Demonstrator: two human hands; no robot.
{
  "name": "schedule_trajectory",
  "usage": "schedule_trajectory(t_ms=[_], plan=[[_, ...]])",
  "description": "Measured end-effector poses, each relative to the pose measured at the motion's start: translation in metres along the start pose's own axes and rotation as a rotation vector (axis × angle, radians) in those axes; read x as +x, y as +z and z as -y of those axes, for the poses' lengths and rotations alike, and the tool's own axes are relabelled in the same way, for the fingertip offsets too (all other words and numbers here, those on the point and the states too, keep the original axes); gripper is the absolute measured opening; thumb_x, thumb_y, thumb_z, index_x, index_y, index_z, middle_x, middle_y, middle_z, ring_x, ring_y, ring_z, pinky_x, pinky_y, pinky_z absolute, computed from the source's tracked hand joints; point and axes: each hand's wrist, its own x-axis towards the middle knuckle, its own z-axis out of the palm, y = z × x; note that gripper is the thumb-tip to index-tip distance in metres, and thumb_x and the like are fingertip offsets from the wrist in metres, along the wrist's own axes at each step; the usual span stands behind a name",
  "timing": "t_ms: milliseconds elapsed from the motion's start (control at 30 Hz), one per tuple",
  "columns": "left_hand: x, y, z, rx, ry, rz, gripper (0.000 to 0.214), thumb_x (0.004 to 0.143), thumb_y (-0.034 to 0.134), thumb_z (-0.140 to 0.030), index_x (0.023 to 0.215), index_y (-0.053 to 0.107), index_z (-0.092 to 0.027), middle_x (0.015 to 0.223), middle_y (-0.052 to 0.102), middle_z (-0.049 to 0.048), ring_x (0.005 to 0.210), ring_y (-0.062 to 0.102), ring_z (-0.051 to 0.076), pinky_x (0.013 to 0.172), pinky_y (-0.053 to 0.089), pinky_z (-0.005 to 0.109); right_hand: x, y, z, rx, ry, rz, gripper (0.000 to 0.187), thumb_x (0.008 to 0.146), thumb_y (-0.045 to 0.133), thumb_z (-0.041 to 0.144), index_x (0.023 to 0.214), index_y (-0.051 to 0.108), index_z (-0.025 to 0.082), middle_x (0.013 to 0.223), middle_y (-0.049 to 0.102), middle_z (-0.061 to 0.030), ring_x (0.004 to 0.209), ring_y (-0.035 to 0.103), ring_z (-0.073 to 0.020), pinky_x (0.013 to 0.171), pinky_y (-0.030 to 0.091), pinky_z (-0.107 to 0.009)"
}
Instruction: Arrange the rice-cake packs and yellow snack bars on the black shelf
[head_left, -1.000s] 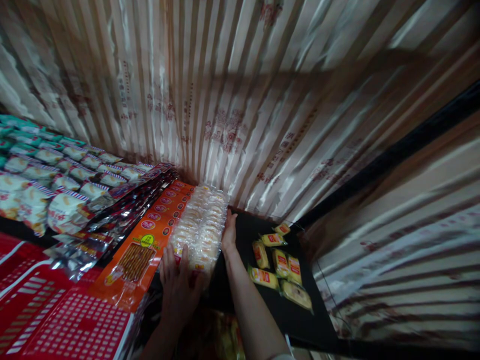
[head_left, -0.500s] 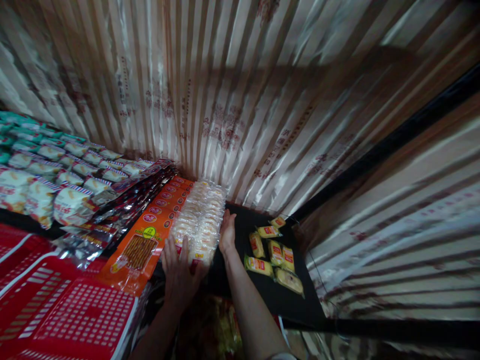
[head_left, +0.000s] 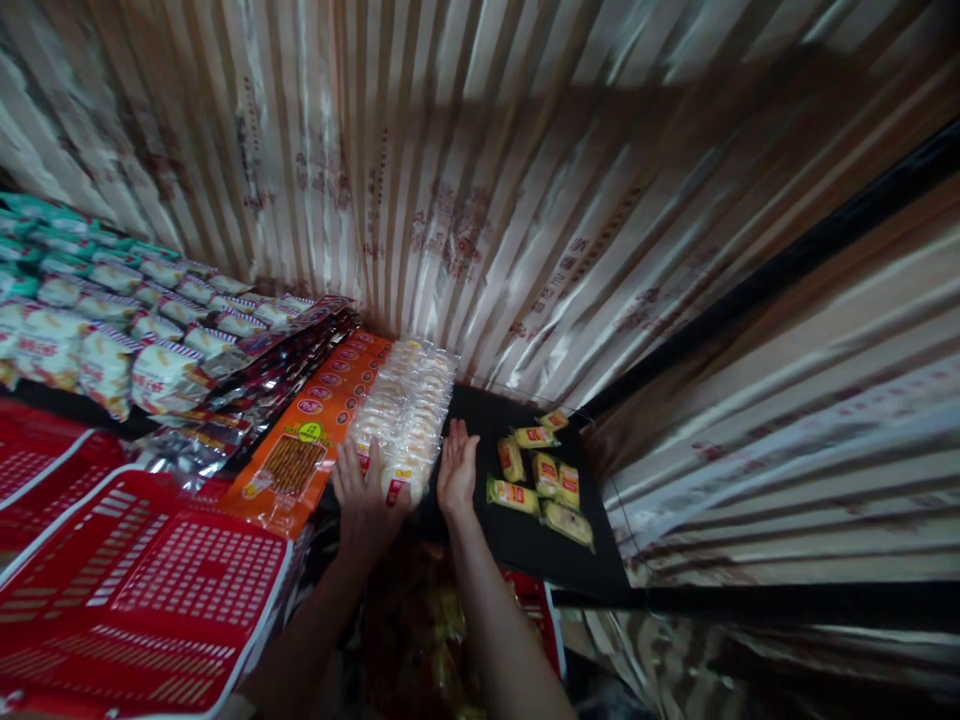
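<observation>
Clear packs of round white crackers [head_left: 405,410] lie stacked in two columns on a black shelf [head_left: 480,545]. My left hand [head_left: 367,505] rests at their near left end, fingers spread and touching the wrapping. Beside their right edge stands my right hand [head_left: 457,470], fingers stretched out and palm facing the packs, with a narrow gap between. Left of the crackers is a large orange snack pack [head_left: 300,450] with a picture of brown sticks on it.
Several small yellow wrapped cakes [head_left: 544,475] lie on the right of the shelf. Red baskets [head_left: 180,580] stand at the lower left. Rows of white snack bags [head_left: 161,375] and dark foil packs [head_left: 277,360] fill the left. Striped sheeting [head_left: 450,200] hangs behind.
My right hand has come away from the right side of the cracker packs and slightly nearer me. My left hand stays at their near end. The view has shifted a little.
</observation>
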Motion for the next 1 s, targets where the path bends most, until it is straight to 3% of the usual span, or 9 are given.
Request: schedule_trajectory(t_ms=[133,333,600,833,1000], plan=[[0.000,-0.001,0.001,-0.021,-0.001,-0.038,0.073,0.075,0.055,-0.038,0.138,0.032,-0.008,0.150,0.007,0.0213,0.137,0.012,0.039,0.106,0.020,0.056,-0.019,0.005,-0.008,-0.006,0.053,-0.009,0.060,0.088,0.028,0.057,0.135,0.037,0.021,0.145,0.033,-0.0029,0.134,0.029,-0.0125,0.113,0.014,-0.037],[0.001,-0.003,0.000,-0.041,0.024,-0.029,0.068,0.077,0.054,-0.035,0.136,0.036,-0.008,0.150,0.013,0.0212,0.136,0.016,0.038,0.106,0.021,0.055,-0.020,0.018,-0.020,0.045,0.068,0.054,0.060,0.087,0.030,0.058,0.139,0.030,0.028,0.145,0.034,-0.0001,0.129,0.038,-0.0144,0.108,0.030,-0.037],[0.000,-0.008,0.000,-0.055,-0.004,-0.025,0.073,0.078,0.053,-0.037,0.141,0.025,-0.010,0.150,0.009,0.0207,0.137,0.013,0.037,0.107,0.019,0.055,-0.031,-0.001,-0.019,-0.148,-0.074,-0.049,0.057,0.089,0.031,0.053,0.137,0.035,0.022,0.146,0.031,-0.0019,0.136,0.023,-0.0092,0.113,0.014,-0.033],[-0.004,-0.008,0.000,-0.064,0.026,-0.007,0.067,0.082,0.049,-0.035,0.137,0.031,-0.002,0.149,0.009,0.0258,0.137,0.011,0.037,0.107,0.020,0.053,-0.043,0.006,-0.032,-0.072,0.051,-0.015,0.060,0.086,0.032,0.057,0.138,0.032,0.027,0.143,0.037,-0.0006,0.128,0.039,-0.0133,0.106,0.032,-0.037],[-0.004,-0.007,-0.002,-0.106,0.009,-0.019,0.071,0.080,0.051,-0.035,0.139,0.026,-0.006,0.150,0.007,0.0228,0.137,0.010,0.037,0.107,0.020,0.054,-0.043,0.008,-0.029,-0.080,0.059,-0.002,0.060,0.085,0.036,0.057,0.137,0.034,0.026,0.143,0.037,0.0001,0.128,0.040,-0.0133,0.107,0.031,-0.036]])
